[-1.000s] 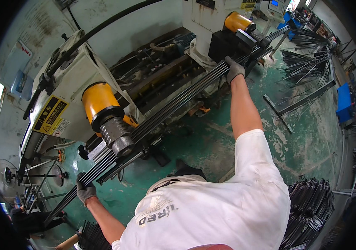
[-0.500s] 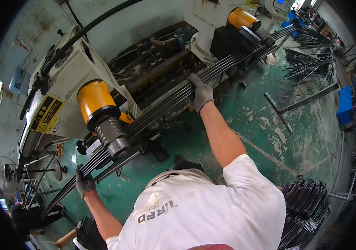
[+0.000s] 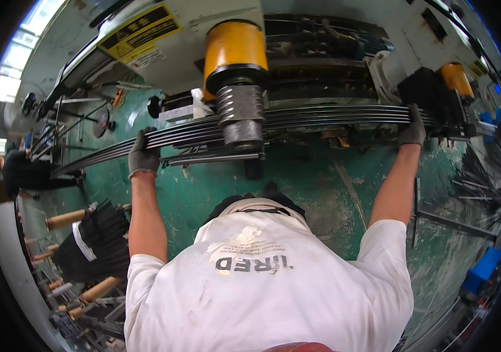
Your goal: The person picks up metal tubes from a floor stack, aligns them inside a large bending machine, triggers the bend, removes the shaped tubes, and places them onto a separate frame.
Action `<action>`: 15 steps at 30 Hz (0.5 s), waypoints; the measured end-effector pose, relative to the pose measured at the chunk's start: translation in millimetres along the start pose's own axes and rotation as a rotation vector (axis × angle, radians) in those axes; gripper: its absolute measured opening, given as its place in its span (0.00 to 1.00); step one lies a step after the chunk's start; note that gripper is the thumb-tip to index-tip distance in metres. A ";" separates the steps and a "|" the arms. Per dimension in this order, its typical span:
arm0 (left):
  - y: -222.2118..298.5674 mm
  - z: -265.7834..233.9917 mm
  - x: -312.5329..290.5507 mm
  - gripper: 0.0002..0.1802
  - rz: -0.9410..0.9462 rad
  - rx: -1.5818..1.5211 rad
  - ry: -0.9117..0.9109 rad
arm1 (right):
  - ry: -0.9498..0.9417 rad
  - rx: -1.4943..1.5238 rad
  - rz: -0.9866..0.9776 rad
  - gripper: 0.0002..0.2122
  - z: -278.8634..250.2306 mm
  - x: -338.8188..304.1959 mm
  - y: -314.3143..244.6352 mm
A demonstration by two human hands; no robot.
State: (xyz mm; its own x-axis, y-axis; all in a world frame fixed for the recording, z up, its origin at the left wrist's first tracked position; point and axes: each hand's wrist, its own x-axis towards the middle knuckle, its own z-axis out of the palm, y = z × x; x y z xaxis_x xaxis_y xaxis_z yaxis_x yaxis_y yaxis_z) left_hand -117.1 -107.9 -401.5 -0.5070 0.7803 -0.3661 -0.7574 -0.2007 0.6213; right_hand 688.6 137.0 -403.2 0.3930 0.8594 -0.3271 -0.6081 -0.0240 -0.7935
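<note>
I can't slide straight along the rods [image 3: 338, 114]: between my left hand [image 3: 143, 158] and right hand [image 3: 413, 134], the ribbed metal head [image 3: 240, 108] crosses over them. From it to the right hand I have an open stretch, though a black block [image 3: 422, 88] crowds the far side. A dark bar [image 3: 215, 158] juts in beside the left hand; right of it, over the green floor [image 3: 321, 176], I have room.
</note>
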 end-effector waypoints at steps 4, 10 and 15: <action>-9.4 16.3 -24.0 0.14 -0.035 -0.025 -0.019 | 0.161 0.033 0.058 0.13 77.2 -77.5 32.3; -8.1 20.9 -29.5 0.14 -0.050 0.024 -0.008 | -0.089 -0.043 0.021 0.12 111.5 -148.2 116.6; -2.2 4.0 -40.5 0.22 -0.025 -0.107 -0.108 | -0.007 0.076 0.123 0.13 119.7 -141.0 94.8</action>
State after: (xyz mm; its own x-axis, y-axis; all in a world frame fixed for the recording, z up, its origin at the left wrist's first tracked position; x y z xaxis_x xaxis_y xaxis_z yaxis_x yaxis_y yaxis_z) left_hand -93.2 -136.7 -385.3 -0.4446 0.8438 -0.3007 -0.8119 -0.2378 0.5331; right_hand 493.0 74.7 -370.8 0.3076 0.8559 -0.4156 -0.7021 -0.0906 -0.7063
